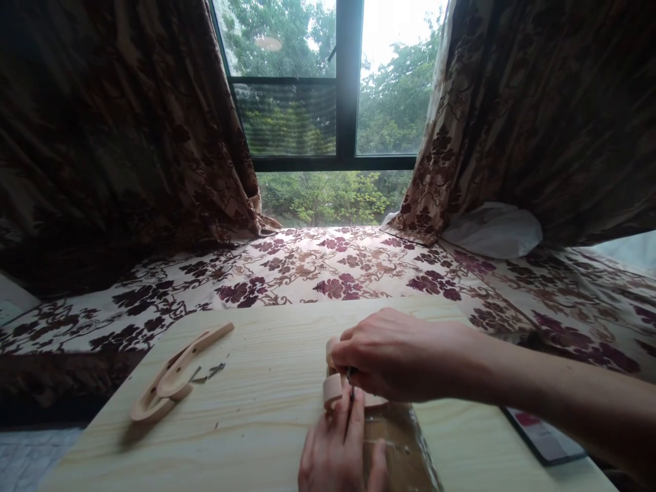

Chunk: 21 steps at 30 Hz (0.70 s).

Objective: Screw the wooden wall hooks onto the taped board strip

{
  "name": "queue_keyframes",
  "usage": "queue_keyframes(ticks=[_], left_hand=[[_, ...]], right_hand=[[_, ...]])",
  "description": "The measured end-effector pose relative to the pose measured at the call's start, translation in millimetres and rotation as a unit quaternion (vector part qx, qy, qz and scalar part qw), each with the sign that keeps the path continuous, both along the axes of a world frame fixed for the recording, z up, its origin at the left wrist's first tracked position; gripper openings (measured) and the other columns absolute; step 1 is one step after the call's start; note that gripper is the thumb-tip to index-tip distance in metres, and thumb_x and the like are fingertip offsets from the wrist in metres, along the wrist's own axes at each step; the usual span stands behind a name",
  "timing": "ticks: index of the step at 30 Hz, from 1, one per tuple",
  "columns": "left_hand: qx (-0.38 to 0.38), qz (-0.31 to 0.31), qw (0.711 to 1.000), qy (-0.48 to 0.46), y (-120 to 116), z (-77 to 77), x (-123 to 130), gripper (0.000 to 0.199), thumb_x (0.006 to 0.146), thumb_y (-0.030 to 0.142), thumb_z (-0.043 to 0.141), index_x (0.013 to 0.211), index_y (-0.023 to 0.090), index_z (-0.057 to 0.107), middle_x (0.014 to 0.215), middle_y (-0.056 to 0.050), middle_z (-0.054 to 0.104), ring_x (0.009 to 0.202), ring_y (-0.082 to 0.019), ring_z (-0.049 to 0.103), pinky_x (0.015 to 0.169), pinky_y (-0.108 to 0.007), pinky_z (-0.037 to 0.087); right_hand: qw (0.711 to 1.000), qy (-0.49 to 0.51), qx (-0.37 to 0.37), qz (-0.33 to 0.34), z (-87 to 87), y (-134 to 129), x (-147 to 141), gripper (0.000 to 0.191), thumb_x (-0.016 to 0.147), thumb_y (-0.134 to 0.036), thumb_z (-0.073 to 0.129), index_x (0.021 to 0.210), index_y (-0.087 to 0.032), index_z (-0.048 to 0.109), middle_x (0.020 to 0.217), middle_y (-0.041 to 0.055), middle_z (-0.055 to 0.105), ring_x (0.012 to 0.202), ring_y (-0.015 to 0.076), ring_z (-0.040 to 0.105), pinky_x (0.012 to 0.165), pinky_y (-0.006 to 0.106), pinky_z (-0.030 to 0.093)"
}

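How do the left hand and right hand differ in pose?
The right hand is curled, apparently on a dark item, while the left hand has its fingers stretched forward. The right hand extends in from the right, forearm showing; the left hand extends up from the bottom edge, forearm out of view. Both are bare and close together at the curved wood.

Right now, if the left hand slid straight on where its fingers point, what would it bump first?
Probably the right hand, just ahead of the left hand. The curved wooden piece sits very close too; depth is unclear.
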<state>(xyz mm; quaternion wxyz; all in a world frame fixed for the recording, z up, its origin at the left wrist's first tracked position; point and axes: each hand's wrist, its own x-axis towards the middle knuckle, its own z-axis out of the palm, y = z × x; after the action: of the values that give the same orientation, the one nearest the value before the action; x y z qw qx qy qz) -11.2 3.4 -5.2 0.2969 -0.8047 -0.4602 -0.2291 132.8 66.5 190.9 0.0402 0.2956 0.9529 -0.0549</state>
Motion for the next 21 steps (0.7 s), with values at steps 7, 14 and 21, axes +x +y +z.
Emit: queue_keyframes(ticks=[7, 14, 21], left_hand=[[0.013, 0.009, 1.000, 0.014, 2.2, -2.6, -0.2, 0.047, 0.081, 0.034, 0.042, 0.120, 0.011, 0.054, 0.118, -0.009, 0.062, 0.086, -0.017, 0.067, 0.064, -0.027, 0.056], [0.008, 0.009, 1.000, 0.006, 1.6, -4.1, -0.2, 0.048, 0.079, 0.033, 0.045, 0.122, 0.011, 0.053, 0.117, -0.010, 0.063, 0.087, -0.017, 0.066, 0.068, -0.026, 0.056], [0.010, 0.007, 1.000, -0.003, 1.5, -1.4, -0.7, 0.047, 0.080, 0.032, 0.044, 0.121, 0.011, 0.054, 0.119, -0.010, 0.061, 0.088, -0.016, 0.066, 0.069, -0.026, 0.056]], right_hand=[[0.999, 0.005, 0.009, -0.043, -8.7, 0.9, 2.4, 0.016, 0.084, -0.020, 0.049, 0.093, -0.017, 0.062, 0.073, 0.0038, 0.066, 0.058, 0.0139, 0.054, 0.050, 0.027, 0.028], [0.999, 0.025, 0.000, 0.025, -2.0, 6.0, 6.3, 0.018, 0.088, -0.019, 0.046, 0.094, -0.017, 0.062, 0.084, 0.0051, 0.067, 0.065, 0.0130, 0.055, 0.054, 0.026, 0.031], [0.999, 0.032, 0.000, -0.006, -11.1, 6.5, 4.0, 0.016, 0.087, -0.019, 0.045, 0.085, -0.016, 0.061, 0.076, 0.0045, 0.066, 0.061, 0.0120, 0.052, 0.053, 0.026, 0.029]])
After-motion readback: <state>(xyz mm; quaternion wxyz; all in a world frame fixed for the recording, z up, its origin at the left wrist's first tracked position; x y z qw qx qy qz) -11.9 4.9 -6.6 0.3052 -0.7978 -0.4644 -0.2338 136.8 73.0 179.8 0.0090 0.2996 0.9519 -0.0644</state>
